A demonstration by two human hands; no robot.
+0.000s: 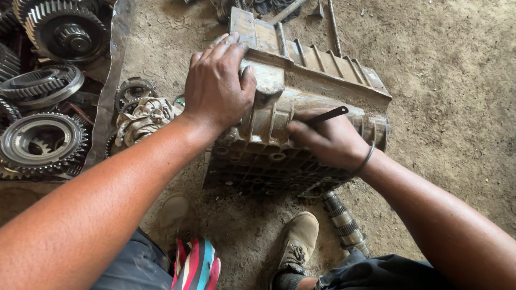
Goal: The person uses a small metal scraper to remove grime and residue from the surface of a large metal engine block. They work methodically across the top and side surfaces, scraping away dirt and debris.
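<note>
- Nearest cam: both forearms coming in from bottom edge, striped cloth point(196, 266) at the lap, tan boot point(294, 244) on dirt floor point(457, 80) below the work.
- Main item: dirty ribbed metal gearbox casing point(317, 75), lying on the floor straight ahead of the person, betw both hands. Long axis runs roughly near-left to far-right, slightly diagonal.
- Left hand point(217, 86): palm down, fingers spread and curled over casing's upper left end, pressing/bracing it. Not wrapped round anything else.
- Right hand point(328, 139): closed round a thin dark tool point(328, 115), tip pointing up-right, laid against casing's near side wall. Tool type can't tell – flat blade or rod.
- Both hands touch casing; right is nearer cam, left sits further up.
- Splined shaft point(344, 220) on the floor just below casing's near edge, beside the boot.
- Left of casing: rag-wrapped part point(142, 118), then a pile of gears point(43, 142) on a metal sheet, well apart from the right hand.
- Loose rods point(334, 27) on the floor beyond the casing's far end.
</note>
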